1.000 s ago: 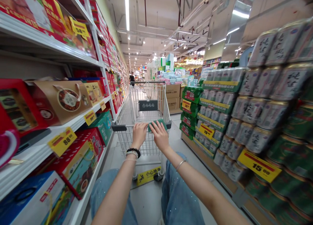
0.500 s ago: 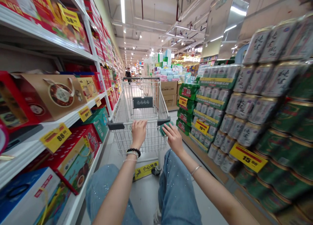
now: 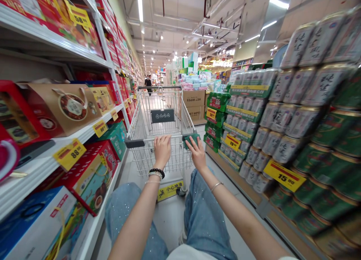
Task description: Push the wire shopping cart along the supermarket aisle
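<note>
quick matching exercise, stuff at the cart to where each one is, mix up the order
Things:
1. left hand
2. right hand
3. black bead bracelet
4. yellow floor sign

Places:
a. on the floor under the cart
b. on the green item at the handle's right end
c. around the left wrist
d. on the handle bar

Pairs: 1-d, 2-b, 3-c, 4-a
</note>
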`<state>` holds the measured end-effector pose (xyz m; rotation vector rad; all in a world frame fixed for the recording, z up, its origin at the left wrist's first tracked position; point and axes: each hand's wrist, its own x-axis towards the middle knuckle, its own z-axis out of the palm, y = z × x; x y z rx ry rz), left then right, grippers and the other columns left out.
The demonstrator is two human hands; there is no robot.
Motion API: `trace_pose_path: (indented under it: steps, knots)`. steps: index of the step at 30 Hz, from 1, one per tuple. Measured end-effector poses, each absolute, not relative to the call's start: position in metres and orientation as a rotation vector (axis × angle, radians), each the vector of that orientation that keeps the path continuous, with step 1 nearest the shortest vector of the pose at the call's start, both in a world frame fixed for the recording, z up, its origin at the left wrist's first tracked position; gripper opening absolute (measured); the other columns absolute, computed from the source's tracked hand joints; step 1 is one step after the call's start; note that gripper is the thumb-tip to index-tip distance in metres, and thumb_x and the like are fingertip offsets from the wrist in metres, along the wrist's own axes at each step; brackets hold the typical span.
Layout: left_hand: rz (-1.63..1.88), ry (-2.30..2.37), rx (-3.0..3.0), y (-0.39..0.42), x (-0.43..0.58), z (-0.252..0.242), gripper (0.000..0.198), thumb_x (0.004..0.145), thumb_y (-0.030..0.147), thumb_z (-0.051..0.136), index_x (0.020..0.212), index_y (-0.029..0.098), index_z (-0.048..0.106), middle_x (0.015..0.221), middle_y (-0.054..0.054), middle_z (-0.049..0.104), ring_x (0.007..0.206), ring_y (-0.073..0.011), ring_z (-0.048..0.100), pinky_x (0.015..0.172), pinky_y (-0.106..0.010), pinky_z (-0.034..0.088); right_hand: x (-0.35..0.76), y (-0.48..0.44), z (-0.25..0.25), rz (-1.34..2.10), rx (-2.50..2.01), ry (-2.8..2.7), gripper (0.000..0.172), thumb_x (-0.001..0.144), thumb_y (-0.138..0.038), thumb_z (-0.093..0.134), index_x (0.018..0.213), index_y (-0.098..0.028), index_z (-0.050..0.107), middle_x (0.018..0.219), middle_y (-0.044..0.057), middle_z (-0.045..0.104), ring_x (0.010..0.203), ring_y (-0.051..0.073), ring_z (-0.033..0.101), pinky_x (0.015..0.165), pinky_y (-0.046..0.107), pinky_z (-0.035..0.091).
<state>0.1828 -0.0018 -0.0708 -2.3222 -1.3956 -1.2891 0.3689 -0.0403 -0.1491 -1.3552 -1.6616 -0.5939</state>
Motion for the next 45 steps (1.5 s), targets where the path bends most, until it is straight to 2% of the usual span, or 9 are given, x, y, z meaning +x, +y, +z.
trace_pose_path:
  steps: [6, 11, 17, 21, 24, 29, 34, 38, 45]
  knots:
    - [-1.249, -1.373, -2.339, -0.013, 0.193, -0.066, 0.036, 0.094, 0.019, 0.036, 0.116, 0.024, 0.065, 0.114, -0.008, 0.071, 0.113, -0.0255, 0.057, 0.113, -0.051, 0.031, 0.353, -0.049, -0.126, -0.658, -1.299, -1.489, 0.062, 0.084, -0.001, 0.037, 0.137, -0.027, 0.055, 0.146, 0.005, 0.051, 0.146, 0.022, 0.030, 0.114, 0.047, 0.036]
    - [-1.149, -1.293, -2.394, -0.023, 0.189, -0.068, 0.041, 0.095, 0.017, 0.032, 0.125, 0.019, 0.060, 0.125, -0.009, 0.067, 0.121, -0.0232, 0.056, 0.117, -0.048, 0.028, 0.314, -0.034, -0.091, -0.616, -1.282, -1.559, 0.060, 0.080, -0.001, 0.040, 0.133, -0.024, 0.059, 0.141, 0.006, 0.057, 0.143, 0.022, 0.035, 0.118, 0.051, 0.027]
    - [-1.263, -1.503, -1.994, -0.026, 0.110, -0.080, 0.045, 0.091, 0.025, 0.043, 0.135, 0.020, 0.051, 0.151, -0.012, 0.045, 0.143, -0.0312, 0.034, 0.120, -0.059, 0.018, 0.340, -0.035, -0.087, -0.604, -1.190, -1.737, 0.061, 0.077, -0.004, 0.046, 0.132, -0.025, 0.059, 0.133, 0.003, 0.063, 0.133, 0.022, 0.047, 0.119, 0.048, 0.028]
    - [-1.279, -1.438, -2.059, -0.031, 0.076, -0.082, 0.048, 0.091, 0.032, 0.046, 0.136, 0.016, 0.047, 0.143, -0.014, 0.052, 0.144, -0.0301, 0.033, 0.120, -0.052, 0.025, 0.337, -0.033, -0.091, -0.580, -1.223, -1.555, 0.055, 0.078, -0.005, 0.045, 0.128, -0.023, 0.062, 0.128, 0.006, 0.066, 0.130, 0.024, 0.049, 0.117, 0.051, 0.030]
    - [-1.291, -1.437, -2.100, -0.036, 0.078, -0.081, 0.042, 0.092, 0.029, 0.044, 0.131, 0.015, 0.050, 0.134, -0.014, 0.058, 0.141, -0.0295, 0.037, 0.119, -0.050, 0.029, 0.284, -0.034, -0.091, -0.522, -1.207, -1.513, 0.056, 0.080, -0.004, 0.042, 0.129, -0.021, 0.062, 0.129, 0.007, 0.065, 0.131, 0.024, 0.048, 0.117, 0.050, 0.029]
    - [-1.266, -1.443, -2.169, -0.040, 0.075, -0.082, 0.042, 0.089, 0.019, 0.041, 0.130, 0.017, 0.050, 0.134, -0.013, 0.057, 0.140, -0.0271, 0.039, 0.120, -0.050, 0.030, 0.203, -0.041, -0.086, -0.459, -1.061, -1.765, 0.056, 0.083, -0.007, 0.042, 0.136, -0.021, 0.056, 0.140, 0.005, 0.057, 0.136, 0.021, 0.043, 0.120, 0.044, 0.027]
    - [-1.305, -1.440, -2.205, -0.046, 0.048, -0.089, 0.047, 0.092, 0.018, 0.036, 0.138, 0.018, 0.043, 0.144, -0.011, 0.051, 0.144, -0.0229, 0.035, 0.119, -0.047, 0.033, 0.255, -0.036, -0.087, -0.470, -0.958, -1.900, 0.060, 0.081, -0.004, 0.039, 0.134, -0.024, 0.057, 0.141, 0.002, 0.057, 0.137, 0.018, 0.044, 0.119, 0.042, 0.031]
    - [-1.353, -1.468, -2.230, -0.048, 0.044, -0.095, 0.058, 0.091, 0.017, 0.038, 0.148, 0.021, 0.031, 0.155, -0.009, 0.039, 0.146, -0.0198, 0.033, 0.122, -0.045, 0.028, 0.309, -0.023, -0.089, -0.446, -1.087, -1.635, 0.055, 0.078, -0.005, 0.040, 0.125, -0.021, 0.064, 0.129, 0.007, 0.065, 0.131, 0.022, 0.050, 0.115, 0.049, 0.033]
    - [-1.701, -1.431, -2.359, -0.045, 0.053, -0.095, 0.074, 0.078, 0.009, 0.045, 0.149, 0.021, 0.032, 0.159, -0.005, 0.033, 0.147, -0.0194, 0.029, 0.124, -0.042, 0.021, 0.236, -0.025, -0.082, -0.269, -1.087, -1.646, 0.056, 0.075, -0.002, 0.041, 0.123, -0.019, 0.064, 0.129, 0.007, 0.065, 0.129, 0.022, 0.051, 0.117, 0.048, 0.030]
